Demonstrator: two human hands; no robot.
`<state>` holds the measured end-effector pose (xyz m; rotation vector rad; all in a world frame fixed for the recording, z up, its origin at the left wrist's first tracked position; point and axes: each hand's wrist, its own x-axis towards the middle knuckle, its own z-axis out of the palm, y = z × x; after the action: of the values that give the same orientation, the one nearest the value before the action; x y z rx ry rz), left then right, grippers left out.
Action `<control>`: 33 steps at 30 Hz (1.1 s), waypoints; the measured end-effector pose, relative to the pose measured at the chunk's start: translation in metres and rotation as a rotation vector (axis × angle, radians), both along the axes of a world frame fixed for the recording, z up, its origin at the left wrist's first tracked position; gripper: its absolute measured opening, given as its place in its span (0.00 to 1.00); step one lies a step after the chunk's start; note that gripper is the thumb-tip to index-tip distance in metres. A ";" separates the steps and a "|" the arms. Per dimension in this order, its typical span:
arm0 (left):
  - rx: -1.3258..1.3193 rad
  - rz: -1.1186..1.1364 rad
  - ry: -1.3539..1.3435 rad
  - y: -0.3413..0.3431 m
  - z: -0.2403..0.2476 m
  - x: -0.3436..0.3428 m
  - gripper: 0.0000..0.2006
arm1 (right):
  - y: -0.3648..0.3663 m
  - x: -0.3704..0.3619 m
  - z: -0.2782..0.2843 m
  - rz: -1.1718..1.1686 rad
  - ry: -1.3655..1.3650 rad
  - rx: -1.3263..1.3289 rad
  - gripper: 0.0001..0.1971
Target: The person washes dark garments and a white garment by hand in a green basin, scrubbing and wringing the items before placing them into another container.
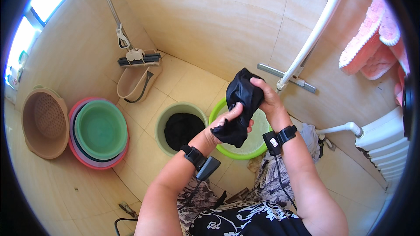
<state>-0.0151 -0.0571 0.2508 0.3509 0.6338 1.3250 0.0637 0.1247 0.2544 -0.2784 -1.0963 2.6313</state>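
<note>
A bunched black cloth (pixel 245 100), smooth and slightly shiny, is held up between my two hands. My left hand (pixel 226 120) grips its lower left part with the thumb on top. At its upper right side, my right hand (pixel 267 98) is closed around the edge. The cloth hangs above a bright green basin (pixel 221 149) with pale, cloudy water (pixel 258 133) in it. Left of that stands a grey-green bucket (pixel 162 126) with dark contents (pixel 183 129), perhaps black fabric or dark water. Dark straps with small boxes sit on both my wrists.
Stacked basins (pixel 101 129) and a brown basin (pixel 46 122) stand at the left wall. A sponge mop (pixel 138 57) rests over its beige bucket (pixel 140 85) in the far corner. A squeegee (pixel 286 78) leans at right, near pink towels (pixel 372 43), a white radiator (pixel 385 137) and grey cloth (pixel 309 140).
</note>
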 end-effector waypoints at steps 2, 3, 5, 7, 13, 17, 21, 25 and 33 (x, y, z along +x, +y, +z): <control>-0.157 0.029 0.393 0.001 -0.006 -0.004 0.22 | -0.008 -0.004 -0.010 -0.119 -0.136 0.111 0.16; -0.194 0.032 0.625 0.003 -0.011 -0.005 0.23 | -0.007 -0.008 -0.023 -0.156 -0.162 0.196 0.16; -0.159 0.013 1.064 0.003 -0.021 -0.007 0.27 | -0.014 -0.015 -0.038 -0.213 -0.221 0.362 0.15; -0.229 -0.018 1.358 0.008 -0.036 -0.010 0.31 | -0.014 -0.024 -0.060 -0.280 -0.295 0.480 0.16; -0.429 -0.116 1.813 0.007 -0.004 -0.001 0.44 | -0.015 -0.029 -0.096 -0.423 -0.543 0.994 0.19; -0.414 0.053 1.844 0.007 -0.012 0.000 0.46 | -0.017 -0.026 -0.092 -0.403 -0.638 1.054 0.25; -0.213 0.324 1.288 -0.004 -0.047 -0.020 0.34 | -0.028 -0.013 -0.036 -0.084 -0.354 0.315 0.29; -0.069 0.185 0.350 -0.003 -0.008 -0.016 0.22 | -0.013 0.006 -0.010 0.077 -0.250 0.111 0.31; -0.107 0.041 0.139 -0.007 -0.005 0.007 0.23 | -0.022 0.007 0.002 -0.071 0.111 0.165 0.26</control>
<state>-0.0085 -0.0636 0.2454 0.3465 0.8286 1.3076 0.0703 0.1026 0.2561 -0.1329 -1.2328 2.4455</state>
